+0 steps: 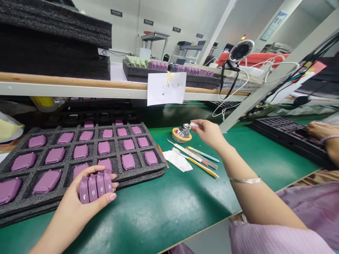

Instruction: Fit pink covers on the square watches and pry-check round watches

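Note:
My left hand is closed around a row of several purple plastic parts, held side by side over the near edge of a black foam tray. The tray's pockets hold many more purple parts. My right hand reaches forward and pinches a small white wad against the top of a small metal dispenser bottle. The bottle stands inside a roll of yellow tape on the green mat.
A white wipe, a metal blade and yellow and teal sticks lie beside the tape. A shelf overhead carries foam stacks, a parts tray and a paper note. Another person's hand rests on a black tray at right.

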Tool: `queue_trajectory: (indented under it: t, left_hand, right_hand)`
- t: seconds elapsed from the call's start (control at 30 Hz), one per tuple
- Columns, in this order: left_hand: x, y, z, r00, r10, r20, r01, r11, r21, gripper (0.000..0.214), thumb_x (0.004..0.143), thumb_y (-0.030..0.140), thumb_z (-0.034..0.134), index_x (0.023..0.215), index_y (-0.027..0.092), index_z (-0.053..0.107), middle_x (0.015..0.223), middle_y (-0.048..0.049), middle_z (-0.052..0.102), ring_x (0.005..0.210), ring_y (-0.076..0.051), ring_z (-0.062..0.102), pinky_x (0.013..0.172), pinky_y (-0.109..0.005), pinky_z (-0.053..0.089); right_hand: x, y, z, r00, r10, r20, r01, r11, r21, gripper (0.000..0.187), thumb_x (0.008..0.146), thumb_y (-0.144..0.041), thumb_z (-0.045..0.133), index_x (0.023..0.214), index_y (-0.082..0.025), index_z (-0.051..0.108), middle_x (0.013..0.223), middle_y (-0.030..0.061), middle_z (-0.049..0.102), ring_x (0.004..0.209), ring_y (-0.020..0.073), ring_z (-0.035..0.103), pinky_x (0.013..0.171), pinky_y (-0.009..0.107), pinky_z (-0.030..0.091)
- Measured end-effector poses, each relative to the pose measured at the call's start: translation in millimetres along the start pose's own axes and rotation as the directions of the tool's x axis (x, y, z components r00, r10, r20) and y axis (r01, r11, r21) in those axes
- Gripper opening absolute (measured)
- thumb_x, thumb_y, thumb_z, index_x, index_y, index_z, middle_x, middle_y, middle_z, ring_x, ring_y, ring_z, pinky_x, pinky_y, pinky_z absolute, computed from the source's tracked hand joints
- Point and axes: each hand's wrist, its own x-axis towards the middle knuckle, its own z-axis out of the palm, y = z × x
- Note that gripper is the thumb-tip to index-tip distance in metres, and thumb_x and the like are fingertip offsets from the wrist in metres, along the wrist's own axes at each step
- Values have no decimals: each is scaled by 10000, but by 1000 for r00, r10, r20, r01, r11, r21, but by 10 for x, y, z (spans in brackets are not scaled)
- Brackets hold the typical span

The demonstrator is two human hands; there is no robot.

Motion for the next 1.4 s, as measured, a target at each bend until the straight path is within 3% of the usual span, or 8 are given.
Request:
queue_trajectory:
  t: [0.2,0.4,0.47,0.57,0.63,0.9,1.1,1.4]
  left_hand:
    - [-7,-54,-1,999,-1,45,0,1000,15,680,587,369,916,1148,224,559,1094,-105,762,941,-299,759,870,-431,618]
    - [-17,-91,-18,994,-6,106,-2,997,76,661,574,289,903,1137,216,564,1101,-100,741,958,-302,736,923,-479,565]
    - [-14,-91,-22,994,-20,111,11,997,78,675,570,290,906,1144,219,558,1086,-93,736,945,-294,732,907,-468,564]
    - [-11,-84,-17,996,-3,94,-6,995,99,700,549,314,922,1147,220,570,1107,-80,719,956,-276,717,922,-448,552]
    - [-9,-76,-9,997,11,78,-21,991,131,706,535,322,929,1145,215,588,1119,-73,710,959,-261,706,924,-429,549]
    - [-7,-70,8,996,-40,82,36,998,47,661,561,300,912,1125,205,581,1024,-42,721,885,-225,711,852,-389,576]
    - [-5,-46,15,995,1,96,-2,1000,14,563,588,223,882,1076,200,603,975,-30,737,822,-196,715,785,-336,590]
    - [-3,-46,-4,995,-29,97,25,999,41,608,594,277,898,1112,192,589,1020,-48,726,875,-209,714,834,-363,586]
  right_hand:
    - [282,-213,-26,997,-64,38,67,996,-64,178,954,-315,655,997,-143,673,998,42,699,884,172,679,820,375,572]
    - [-336,-1037,-21,925,-379,15,367,906,211,178,853,-302,729,949,-152,719,802,84,736,722,226,698,721,364,551]
    - [-699,-1368,17,835,-551,6,512,779,361,156,882,-354,700,956,-216,708,885,42,747,763,190,707,723,314,569]
    - [-1165,-1730,91,532,-827,-180,752,364,550,67,930,-175,618,934,-215,671,879,41,724,792,166,687,723,293,571]
    - [-1339,-1845,157,455,-865,-211,773,266,576,110,925,-110,606,956,-207,650,873,44,700,788,155,675,706,274,572]
    - [-1344,-1893,294,450,-828,-335,831,251,497,171,919,-51,600,982,-208,618,887,51,687,798,160,675,727,291,588]
    - [-1486,-1905,265,432,-861,-269,828,260,497,136,936,-79,570,964,-203,620,869,46,695,755,167,674,673,293,584]
    - [-1426,-1902,278,483,-807,-340,818,276,505,153,899,-47,617,920,-196,644,842,44,705,753,157,685,692,271,584]
